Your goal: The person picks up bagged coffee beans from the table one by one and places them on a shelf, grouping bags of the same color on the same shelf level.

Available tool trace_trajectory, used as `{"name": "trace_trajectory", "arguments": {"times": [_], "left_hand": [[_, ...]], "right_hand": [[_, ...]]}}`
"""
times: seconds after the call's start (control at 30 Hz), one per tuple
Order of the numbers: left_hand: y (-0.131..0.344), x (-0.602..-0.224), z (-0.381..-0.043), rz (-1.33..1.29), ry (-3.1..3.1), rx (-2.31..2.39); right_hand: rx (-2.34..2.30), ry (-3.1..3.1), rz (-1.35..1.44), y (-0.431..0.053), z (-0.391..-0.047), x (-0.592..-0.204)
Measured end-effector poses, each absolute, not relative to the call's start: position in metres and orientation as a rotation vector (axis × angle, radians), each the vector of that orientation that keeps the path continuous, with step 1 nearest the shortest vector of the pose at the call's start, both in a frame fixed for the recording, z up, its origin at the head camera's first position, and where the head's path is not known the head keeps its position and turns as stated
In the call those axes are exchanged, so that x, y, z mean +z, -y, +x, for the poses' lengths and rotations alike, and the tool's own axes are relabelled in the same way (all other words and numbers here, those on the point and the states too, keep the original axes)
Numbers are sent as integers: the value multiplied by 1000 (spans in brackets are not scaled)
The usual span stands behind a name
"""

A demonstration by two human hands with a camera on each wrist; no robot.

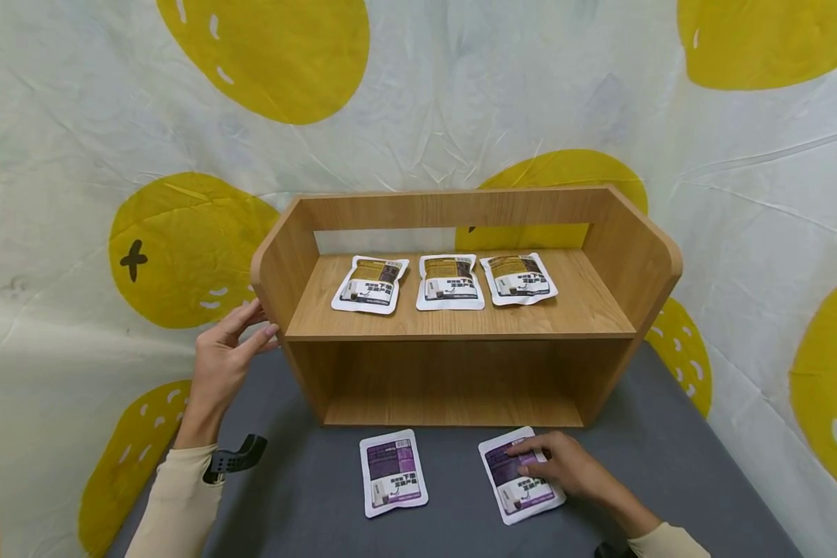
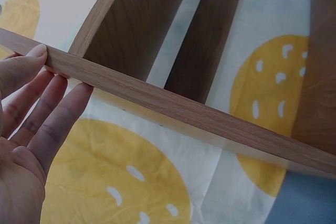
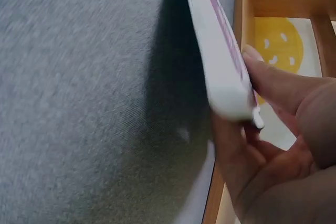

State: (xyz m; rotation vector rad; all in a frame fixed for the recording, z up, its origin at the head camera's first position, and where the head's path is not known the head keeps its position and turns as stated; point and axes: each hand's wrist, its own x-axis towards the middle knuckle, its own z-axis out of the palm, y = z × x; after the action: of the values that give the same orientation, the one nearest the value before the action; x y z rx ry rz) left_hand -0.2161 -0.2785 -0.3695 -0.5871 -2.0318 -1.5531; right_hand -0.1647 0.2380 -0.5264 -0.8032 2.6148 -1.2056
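Note:
My right hand (image 1: 565, 467) pinches a white pouch with a purple label (image 1: 519, 496) by its right side. In the right wrist view, the pouch (image 3: 223, 51) is seen edge-on, tilted off the grey surface, with the thumb on its printed face and fingers behind. My left hand (image 1: 226, 353) touches the left side panel of a wooden two-tier shelf (image 1: 453, 338). The left wrist view shows its thumb on the panel's front edge (image 2: 173, 103) and fairly straight fingertips against the outer face. A second purple-label pouch (image 1: 394, 473) lies flat before the shelf.
On the upper tier lie three white pouches with brown-gold labels, a left one (image 1: 370, 285), a middle one (image 1: 449, 283) and a right one (image 1: 519, 279). The lower tier (image 1: 453, 411) opens toward the front. Behind the grey tabletop (image 1: 286, 465) hangs a white cloth with yellow shapes (image 1: 418, 132).

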Motion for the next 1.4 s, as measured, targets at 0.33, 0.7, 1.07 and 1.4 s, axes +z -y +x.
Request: {"name": "trace_trajectory", "arguments": {"times": [0.33, 0.7, 1.07, 1.4], "left_hand": [[279, -369, -216, -582, 2046, -1534], [278, -369, -216, -565, 2051, -1543], [278, -369, -215, -563, 2038, -1546], [278, -369, -216, -573, 2024, -1554]], "right_hand": [[-1554, -2061, -715, -225, -166, -524], [-1600, -2008, -825, -208, -165, -532], [-1649, -1764, -749, -201, -159, -521], [-1727, -1736, -729, -186, -160, -519]]}}
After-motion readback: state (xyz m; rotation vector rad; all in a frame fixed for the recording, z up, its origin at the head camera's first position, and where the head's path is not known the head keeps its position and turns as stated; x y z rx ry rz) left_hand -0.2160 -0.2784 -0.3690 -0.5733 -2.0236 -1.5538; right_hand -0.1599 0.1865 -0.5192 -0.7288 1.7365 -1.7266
